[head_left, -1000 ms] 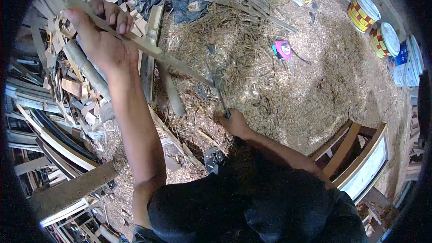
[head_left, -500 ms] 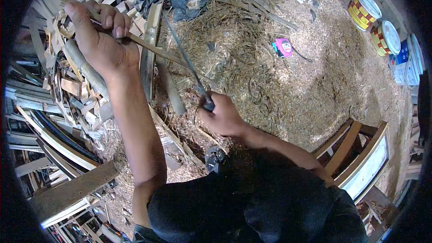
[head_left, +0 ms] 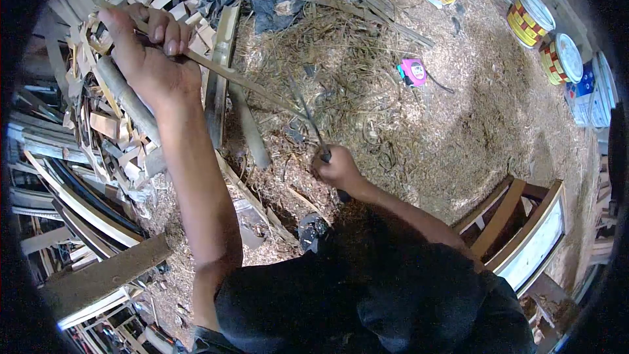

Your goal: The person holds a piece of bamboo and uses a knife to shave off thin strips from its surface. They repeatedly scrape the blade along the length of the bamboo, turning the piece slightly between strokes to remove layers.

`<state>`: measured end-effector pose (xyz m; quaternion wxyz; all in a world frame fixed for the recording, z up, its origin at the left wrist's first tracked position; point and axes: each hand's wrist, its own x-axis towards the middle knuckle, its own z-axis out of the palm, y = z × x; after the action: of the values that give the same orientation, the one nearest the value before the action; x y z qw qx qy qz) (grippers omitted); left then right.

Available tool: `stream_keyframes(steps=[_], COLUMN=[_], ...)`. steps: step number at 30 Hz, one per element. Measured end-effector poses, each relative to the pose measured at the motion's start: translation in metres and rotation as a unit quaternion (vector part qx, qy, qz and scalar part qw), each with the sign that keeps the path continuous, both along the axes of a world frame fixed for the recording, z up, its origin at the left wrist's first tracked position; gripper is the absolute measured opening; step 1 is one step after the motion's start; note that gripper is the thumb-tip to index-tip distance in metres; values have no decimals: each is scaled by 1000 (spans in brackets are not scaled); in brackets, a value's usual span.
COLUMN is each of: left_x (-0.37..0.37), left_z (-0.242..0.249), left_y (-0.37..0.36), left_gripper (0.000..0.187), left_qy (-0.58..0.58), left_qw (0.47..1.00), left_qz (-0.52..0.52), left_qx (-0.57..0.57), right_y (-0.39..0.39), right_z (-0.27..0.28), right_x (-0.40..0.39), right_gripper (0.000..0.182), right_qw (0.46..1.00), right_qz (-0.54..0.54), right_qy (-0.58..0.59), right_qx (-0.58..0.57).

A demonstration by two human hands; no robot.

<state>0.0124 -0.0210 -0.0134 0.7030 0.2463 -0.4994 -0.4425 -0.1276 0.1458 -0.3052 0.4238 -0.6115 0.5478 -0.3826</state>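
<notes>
My left hand (head_left: 154, 59), raised at the upper left, is closed around a thin wooden strip (head_left: 239, 80). The strip slants down to the right, toward the middle of the view. Wrapped around the dark handle of a long knife is my right hand (head_left: 339, 172), low in the middle. The narrow grey knife blade (head_left: 306, 106) points up and slightly left. In this view it crosses the strip near its lower end.
Wood offcuts (head_left: 105, 124) lie heaped at the left, beside a plank (head_left: 111, 275). Shavings cover the floor (head_left: 472, 137). A pink tape measure (head_left: 413, 72) lies there, and paint buckets (head_left: 529, 18) line the right side. A wooden frame (head_left: 531, 236) stands at lower right.
My right hand has moved right and slightly down with the knife, and the blade now crosses the strip nearer its lower end. My left hand and the strip have barely moved.
</notes>
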Motion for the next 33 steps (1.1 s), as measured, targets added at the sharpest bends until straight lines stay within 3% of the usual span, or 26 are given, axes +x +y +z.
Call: stream_keyframes(steps=[2,3,8,10,11,13,16,17,19,22,23,26,27,30,31,32,33], left_x=[-2,-3,-11,1,-1,-6,-4,-7,-26,-21,-22,-26,-27,-28,-29,-31,-32], left_z=[-1,0,1,-3,-2,-1,-2,-3,-1,-12,-14,-14,-14,-16,-18,-20,-21], left_y=[0,-1,2,-3,-2,1,-2,-2,6,3,3,4,5,3,2,1,2], left_gripper=[45,45,39,44,44,42,34,34,24,20,20,20,20,19,19,19,20], left_qy=[-1,-4,41,-17,-16,2,18,18,-14,8,8,-19,-15,-8,-11,-12,-17], left_qw=[1000,1000,999,999,999,1000,999,999,988,994,994,990,990,991,991,992,992], left_qz=[-6,-7,-16,-42,-43,22,23,22,153,92,92,94,96,89,79,78,81], left_qx=[-9,-5,-2,-23,-25,-8,-23,-23,-21,-55,-55,-101,-101,-104,-105,-101,-92], right_y=[5,4,12,20,20,16,14,13,7,-4,-4,-1,2,16,17,21,24], right_z=[0,13,28,-11,-28,-24,-14,-11,13,85,84,44,20,-11,-19,-28,-17], right_x=[-8,-9,-3,-6,-10,-14,-11,-12,-4,2,10,14,12,-12,-17,-18,-16], right_gripper=[18,18,18,21,25,25,25,25,24,9,5,5,7,18,19,19,19], right_qw=[993,994,991,993,974,975,981,983,991,997,995,998,982,972,980,979,976], right_qz=[-7,1,-17,-20,-26,-32,-45,-40,-51,2,-20,-13,-21,-57,-30,-30,-30], right_qy=[9,-55,-104,-37,44,30,40,-8,-64,-43,-92,-63,-82,-31,4,3,-72], right_qx=[115,97,87,109,219,216,184,176,104,62,25,-5,171,225,196,200,205])
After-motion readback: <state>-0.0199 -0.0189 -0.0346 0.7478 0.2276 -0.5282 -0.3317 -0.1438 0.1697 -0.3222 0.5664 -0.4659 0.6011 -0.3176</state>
